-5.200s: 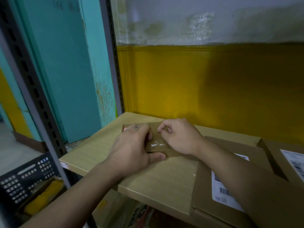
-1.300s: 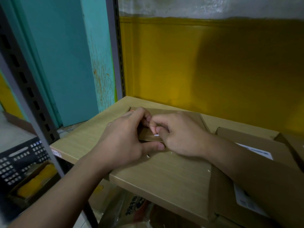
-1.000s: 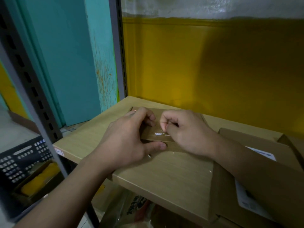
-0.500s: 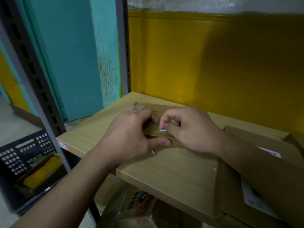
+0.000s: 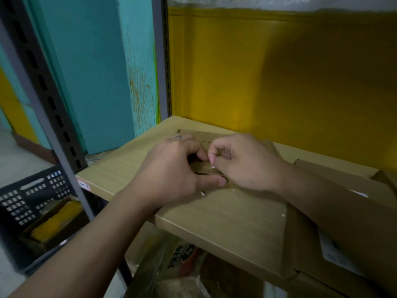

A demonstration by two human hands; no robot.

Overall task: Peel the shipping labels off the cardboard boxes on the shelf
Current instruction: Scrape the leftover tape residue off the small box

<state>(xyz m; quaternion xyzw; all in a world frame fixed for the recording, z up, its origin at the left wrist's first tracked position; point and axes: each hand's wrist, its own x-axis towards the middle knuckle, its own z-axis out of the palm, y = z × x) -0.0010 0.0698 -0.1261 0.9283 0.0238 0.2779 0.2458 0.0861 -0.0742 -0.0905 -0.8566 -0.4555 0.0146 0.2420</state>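
Observation:
A flat brown cardboard box (image 5: 214, 136) lies on the wooden shelf (image 5: 225, 218), mostly covered by both hands. My left hand (image 5: 171, 175) grips the box, fingers curled over its top and thumb along its near edge. My right hand (image 5: 245, 162) pinches at a small white scrap of label (image 5: 213, 166) on the box top with thumb and forefinger. To the right lies a second cardboard box (image 5: 311, 250) with a white shipping label (image 5: 335, 257), partly hidden by my right forearm.
Grey slotted shelf uprights stand at the left (image 5: 53, 117) and rear left (image 5: 163, 57). A black plastic crate (image 5: 32, 196) sits on the floor at the left. Packaged goods (image 5: 182, 265) lie on the level below. A yellow wall backs the shelf.
The view has shifted slightly left and closer. My right hand's fingertips have kept picking at the white label remnant in small moves. My left hand has stayed on the box.

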